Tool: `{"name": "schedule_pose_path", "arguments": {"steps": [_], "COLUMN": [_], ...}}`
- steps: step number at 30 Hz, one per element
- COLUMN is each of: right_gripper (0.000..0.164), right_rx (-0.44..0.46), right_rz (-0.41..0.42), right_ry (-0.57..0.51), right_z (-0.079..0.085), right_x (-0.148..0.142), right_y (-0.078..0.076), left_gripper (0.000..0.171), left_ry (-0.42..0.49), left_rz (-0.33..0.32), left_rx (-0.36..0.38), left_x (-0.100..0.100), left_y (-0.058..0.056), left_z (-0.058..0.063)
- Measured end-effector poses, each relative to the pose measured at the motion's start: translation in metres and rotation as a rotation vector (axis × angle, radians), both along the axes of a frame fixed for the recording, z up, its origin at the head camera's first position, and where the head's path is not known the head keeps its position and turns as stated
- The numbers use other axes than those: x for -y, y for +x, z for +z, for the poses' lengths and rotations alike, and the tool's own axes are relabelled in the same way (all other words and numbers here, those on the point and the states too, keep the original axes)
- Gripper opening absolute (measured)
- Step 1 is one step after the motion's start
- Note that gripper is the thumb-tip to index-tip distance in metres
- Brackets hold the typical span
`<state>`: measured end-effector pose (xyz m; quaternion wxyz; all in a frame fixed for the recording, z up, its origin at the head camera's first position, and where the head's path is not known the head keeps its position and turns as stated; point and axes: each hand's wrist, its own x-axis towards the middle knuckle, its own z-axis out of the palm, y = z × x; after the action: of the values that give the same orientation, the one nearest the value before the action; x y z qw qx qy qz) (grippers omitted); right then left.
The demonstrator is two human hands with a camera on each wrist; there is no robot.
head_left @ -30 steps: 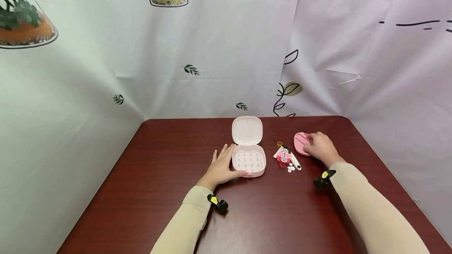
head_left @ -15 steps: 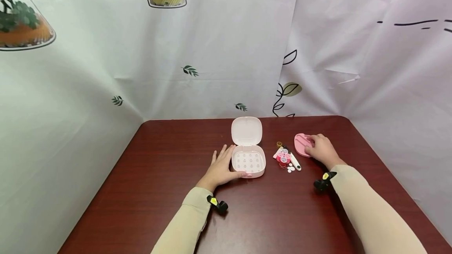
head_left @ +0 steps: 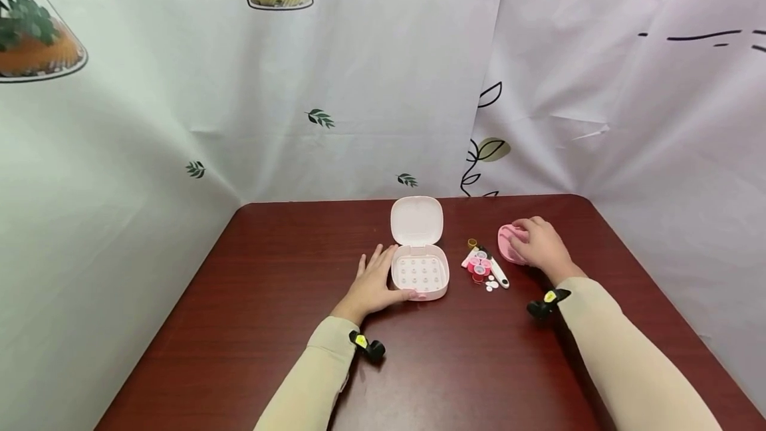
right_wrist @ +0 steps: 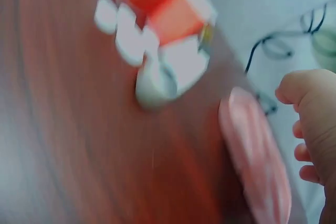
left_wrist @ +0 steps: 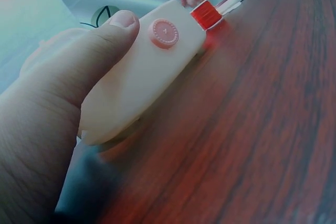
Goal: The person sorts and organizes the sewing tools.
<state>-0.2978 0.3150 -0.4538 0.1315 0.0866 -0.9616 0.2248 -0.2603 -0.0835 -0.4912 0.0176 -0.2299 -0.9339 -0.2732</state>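
No legible text (button mark [left_wrist: 165, 32] unclear)

Plain cream long sleeves here, left sleeve [head_left: 302, 378] at 7 o'clock in the head view, right sleeve [head_left: 631, 351] at 4. Left hand [head_left: 371, 288] and right hand [head_left: 546, 251] are bare. Also rocking chunky black wrist cams: left cam [head_left: 375, 350] at its sleeve end's 4 o'clock, right cam [head_left: 540, 310] at 8, both with a bright yellow patch [head_left: 361, 340].

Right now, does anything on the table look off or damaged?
Nothing looks clearly broken. The thread spools and white discs, bunched loosely on the table right of the open box, look untidy, since they lie outside it. The right wrist view is blurred, so small damage can't be ruled out.
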Motion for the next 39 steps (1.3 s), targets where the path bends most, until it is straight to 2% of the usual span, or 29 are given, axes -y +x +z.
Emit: {"name": "schedule_pose_path", "arguments": {"steps": [4, 7, 11, 15, 21, 28, 34, 39], "right_gripper": [0.035, 0.030, 0.024, 0.021, 0.024, 0.027, 0.027, 0.027], "right_rx": [-0.052, -0.066, -0.048, 0.001, 0.058, 0.184, 0.188, 0.225], "right_rz": [0.015, 0.039, 0.078, 0.052, 0.022, 0.029, 0.047, 0.038], "right_ry": [-0.097, -0.168, -0.205, -0.209, -0.205, -0.192, -0.182, -0.170], "right_z": [0.007, 0.006, 0.000, -0.002, 0.002, 0.005, 0.004, 0.002], "right_x": [0.026, 0.047, 0.069, 0.081, 0.083, 0.078, 0.077, 0.076], "right_y": [0.005, 0.009, 0.014, 0.020, 0.025, 0.026, 0.024, 0.022], "left_gripper": [0.108, 0.109, 0.111, 0.117, 0.115, 0.116, 0.116, 0.112], "left_ry": [0.007, 0.009, -0.003, -0.014, -0.015, -0.018, -0.007, -0.015], "left_rz": [-0.004, 0.000, 0.013, 0.008, 0.016, 0.018, 0.005, 0.000], "left_rx": [-0.003, -0.004, -0.002, -0.003, -0.011, -0.016, -0.022, -0.016], "left_x": [0.000, 0.001, 0.000, -0.004, -0.003, 0.002, 0.002, 0.000], "left_y": [0.001, 0.001, 0.003, 0.003, 0.003, 0.003, 0.002, 0.001], "left_z": [0.001, 0.002, 0.001, 0.000, -0.001, -0.003, -0.004, -0.002]}}
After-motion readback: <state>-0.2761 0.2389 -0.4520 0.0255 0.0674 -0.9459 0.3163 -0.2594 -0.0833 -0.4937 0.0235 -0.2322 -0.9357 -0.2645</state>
